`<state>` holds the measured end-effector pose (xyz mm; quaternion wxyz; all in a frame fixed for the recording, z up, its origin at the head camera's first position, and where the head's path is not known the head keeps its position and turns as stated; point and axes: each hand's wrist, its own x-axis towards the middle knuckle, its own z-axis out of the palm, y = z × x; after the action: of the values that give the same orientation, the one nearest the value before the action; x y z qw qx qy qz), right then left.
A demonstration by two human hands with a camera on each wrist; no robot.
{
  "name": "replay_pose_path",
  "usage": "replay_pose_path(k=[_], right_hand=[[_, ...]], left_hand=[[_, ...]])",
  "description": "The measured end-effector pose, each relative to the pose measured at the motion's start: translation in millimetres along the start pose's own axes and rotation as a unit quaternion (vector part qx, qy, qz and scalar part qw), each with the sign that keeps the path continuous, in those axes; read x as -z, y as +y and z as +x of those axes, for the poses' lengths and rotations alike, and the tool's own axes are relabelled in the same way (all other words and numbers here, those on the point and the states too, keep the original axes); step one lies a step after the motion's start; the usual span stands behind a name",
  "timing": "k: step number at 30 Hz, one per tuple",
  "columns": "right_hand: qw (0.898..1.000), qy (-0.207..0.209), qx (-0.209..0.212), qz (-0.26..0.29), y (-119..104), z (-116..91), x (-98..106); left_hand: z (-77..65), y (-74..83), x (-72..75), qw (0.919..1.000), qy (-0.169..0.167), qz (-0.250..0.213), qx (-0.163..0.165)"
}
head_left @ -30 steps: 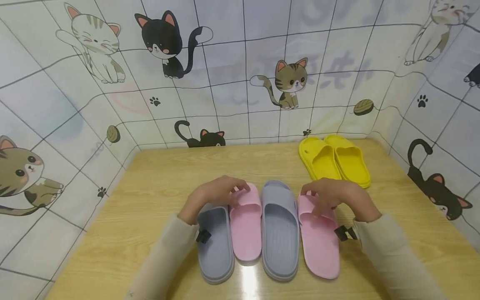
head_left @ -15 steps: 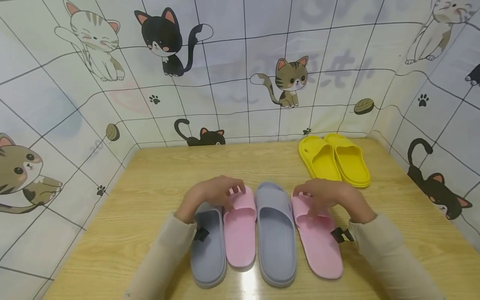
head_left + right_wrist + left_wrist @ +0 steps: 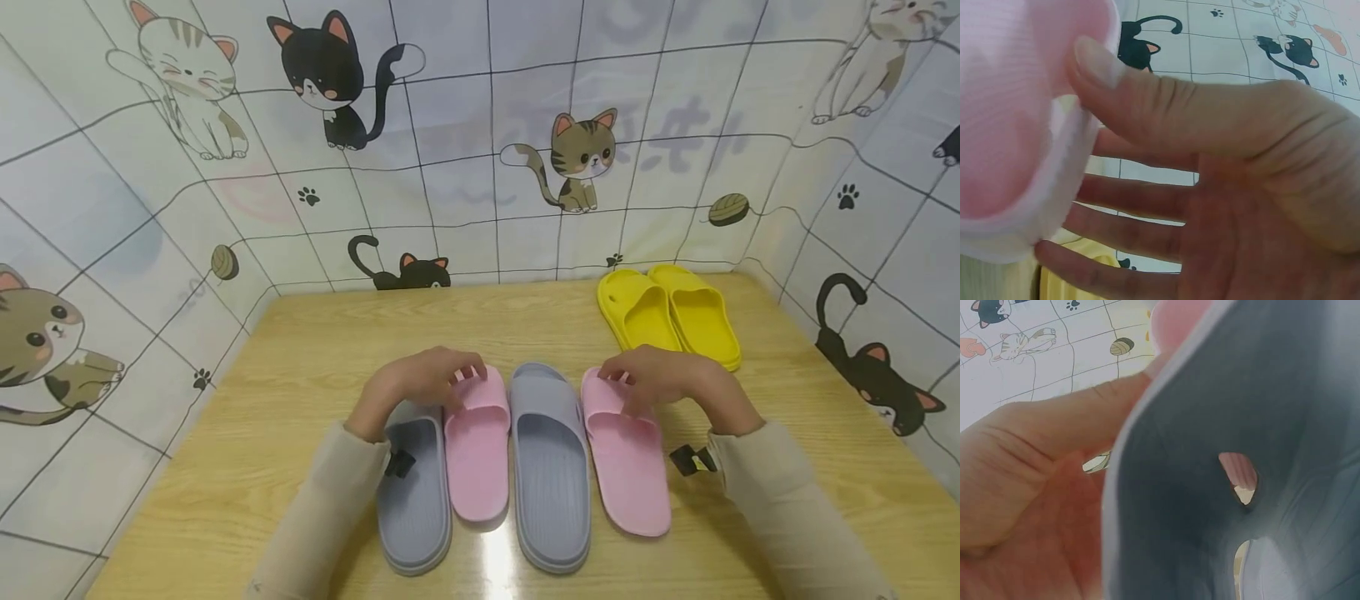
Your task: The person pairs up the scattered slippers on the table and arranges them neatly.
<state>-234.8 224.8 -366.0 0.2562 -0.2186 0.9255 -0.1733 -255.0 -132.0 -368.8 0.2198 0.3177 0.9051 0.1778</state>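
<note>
Four slippers stand side by side in the head view, grey and pink alternating. My left hand (image 3: 431,379) pinches the strap end of the left pink slipper (image 3: 477,462), thumb near the strap's opening and fingertips at the toe. Under that wrist lies the left grey slipper (image 3: 415,508); close up in the left wrist view, the grey slipper (image 3: 1297,394) hides the thumb's tip. My right hand (image 3: 656,379) holds the right pink slipper (image 3: 632,483) by its strap; in the right wrist view the thumb presses on the pink slipper (image 3: 1004,125), fingers behind. Between both pink ones sits another grey slipper (image 3: 553,492).
A pair of yellow slippers (image 3: 705,321) stands at the back right of the wooden table (image 3: 360,329), just beyond my right hand. White cat-printed sheeting (image 3: 465,183) rises behind the table and on both sides.
The grey slippers and both pink ones have shifted a little to the left. In the last half second the pink slippers have moved slightly away from me, with both hands still on them.
</note>
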Motion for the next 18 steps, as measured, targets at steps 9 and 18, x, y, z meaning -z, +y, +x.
replay_pose_path(k=[9,18], right_hand=[[0.995,0.082,0.044,-0.036,8,11,-3],[0.985,0.142,0.071,-0.068,4,11,-5]], left_hand=[[5.9,-3.4,-0.4,0.9986,0.041,0.034,0.003],[0.2,9.7,-3.3,0.9937,0.067,0.084,0.03]])
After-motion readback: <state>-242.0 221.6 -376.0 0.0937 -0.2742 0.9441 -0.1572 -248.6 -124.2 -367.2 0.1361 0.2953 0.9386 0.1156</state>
